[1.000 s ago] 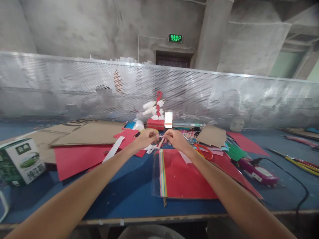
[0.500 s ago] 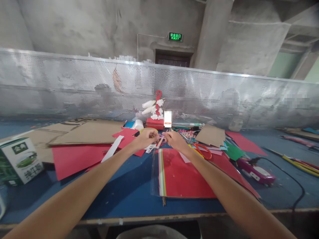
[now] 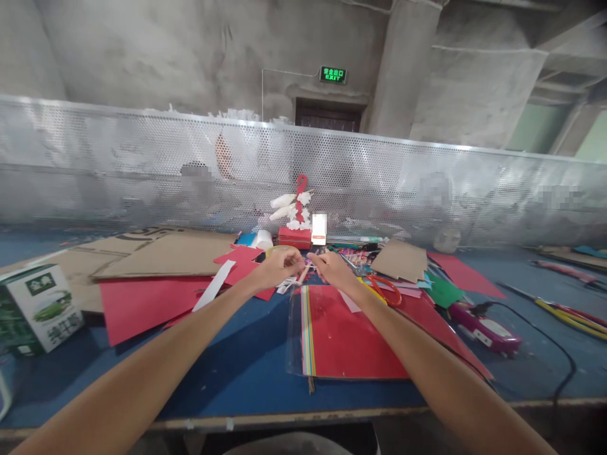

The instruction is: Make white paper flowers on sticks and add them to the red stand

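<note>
Since the earlier frame the hands have barely moved; the fingers of the right hand [image 3: 332,268] have shifted slightly near those of the left hand [image 3: 283,261]. Both hover just past the far edge of the red paper pack [image 3: 355,341] on the desk [image 3: 227,366], near each other yet apart, fingertips curled inward. Close finger work seems in hand, around a small pale piece [image 3: 308,260]; whether either hand is clamped on it I cannot tell. Something so slight would call for a light, steady pinch. It lies between the fingertips, beyond the pack's far left corner.
</note>
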`<state>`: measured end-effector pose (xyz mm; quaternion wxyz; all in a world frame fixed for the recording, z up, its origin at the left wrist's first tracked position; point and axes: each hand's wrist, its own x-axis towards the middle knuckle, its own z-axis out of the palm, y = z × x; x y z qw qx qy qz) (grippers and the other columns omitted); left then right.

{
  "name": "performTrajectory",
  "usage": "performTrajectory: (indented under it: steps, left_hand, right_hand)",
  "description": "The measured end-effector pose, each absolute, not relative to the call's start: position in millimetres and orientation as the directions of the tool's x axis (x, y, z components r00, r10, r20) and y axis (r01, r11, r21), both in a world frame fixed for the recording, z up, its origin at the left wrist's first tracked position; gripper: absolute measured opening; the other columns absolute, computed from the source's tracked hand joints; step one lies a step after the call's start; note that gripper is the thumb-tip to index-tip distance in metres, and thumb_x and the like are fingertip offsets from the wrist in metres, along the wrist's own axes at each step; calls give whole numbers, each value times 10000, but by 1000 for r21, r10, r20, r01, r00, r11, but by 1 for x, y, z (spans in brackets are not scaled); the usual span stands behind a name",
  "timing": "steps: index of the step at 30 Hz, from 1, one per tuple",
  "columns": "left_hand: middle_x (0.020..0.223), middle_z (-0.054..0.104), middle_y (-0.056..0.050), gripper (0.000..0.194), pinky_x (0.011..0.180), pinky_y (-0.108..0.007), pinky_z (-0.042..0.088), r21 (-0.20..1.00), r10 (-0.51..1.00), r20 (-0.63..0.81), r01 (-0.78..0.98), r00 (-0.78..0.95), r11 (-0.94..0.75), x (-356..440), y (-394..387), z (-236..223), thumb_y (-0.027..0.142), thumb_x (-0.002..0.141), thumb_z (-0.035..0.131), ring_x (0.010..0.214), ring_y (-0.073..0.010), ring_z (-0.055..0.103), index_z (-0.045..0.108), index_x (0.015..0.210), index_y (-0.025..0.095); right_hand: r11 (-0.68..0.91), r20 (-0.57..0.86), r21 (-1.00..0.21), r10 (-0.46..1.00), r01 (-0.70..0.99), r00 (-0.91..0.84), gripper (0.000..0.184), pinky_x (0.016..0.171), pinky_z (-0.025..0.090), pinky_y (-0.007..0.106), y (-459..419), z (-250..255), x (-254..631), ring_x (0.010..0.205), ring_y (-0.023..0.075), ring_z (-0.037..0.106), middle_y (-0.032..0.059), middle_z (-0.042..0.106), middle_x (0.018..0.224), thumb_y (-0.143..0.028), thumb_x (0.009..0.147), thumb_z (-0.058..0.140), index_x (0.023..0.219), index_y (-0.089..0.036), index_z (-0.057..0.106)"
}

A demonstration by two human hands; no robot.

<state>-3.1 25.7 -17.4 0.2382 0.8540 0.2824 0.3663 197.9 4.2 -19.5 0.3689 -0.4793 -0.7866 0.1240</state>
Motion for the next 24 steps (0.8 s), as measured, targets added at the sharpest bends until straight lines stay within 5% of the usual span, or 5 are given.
performTrajectory:
  steps: [7,11,16,19,24]
  left_hand:
    - [655,589,-10,218,543,-211,391,725,752,449,296,483,-623,-9,28,-14,363,820,591,582,-101,516,575,776,150]
    - [659,598,-22,214,560,-220,408,749,774,431,294,465,-594,-8,27,-13,363,800,615,582,-101,514,580,761,156]
    - [695,612,-25,189,597,-234,425,753,765,417,285,491,-593,-7,27,-12,341,794,612,606,-110,536,585,789,154]
    - [736,630,-31,152,620,-241,433,699,755,396,362,523,-617,-9,24,-9,306,794,579,648,-129,562,601,793,156]
    - [776,667,-49,157,622,-263,412,426,822,313,703,476,-569,-17,21,-10,281,779,537,691,-180,595,650,757,174]
  right_hand:
    - [627,547,-647,778,433,-310,315,568,433,214,4,-19,198,568,126,592,38,702,742,-458,850,588,845,-152,665]
    - [630,553,-625,774,461,-309,249,570,422,216,4,-18,199,584,135,595,42,695,708,-370,854,583,794,-147,674]
    - [619,524,-536,777,575,-348,392,576,391,205,1,-15,200,568,122,584,30,666,620,-390,939,466,710,-146,670]
    - [602,485,-523,792,603,-371,483,585,384,207,0,-15,200,550,117,583,24,651,586,-420,969,400,656,-147,647]
    - [602,503,-430,778,672,-375,464,577,343,213,3,-16,204,570,118,562,18,653,616,-431,963,413,681,-153,654]
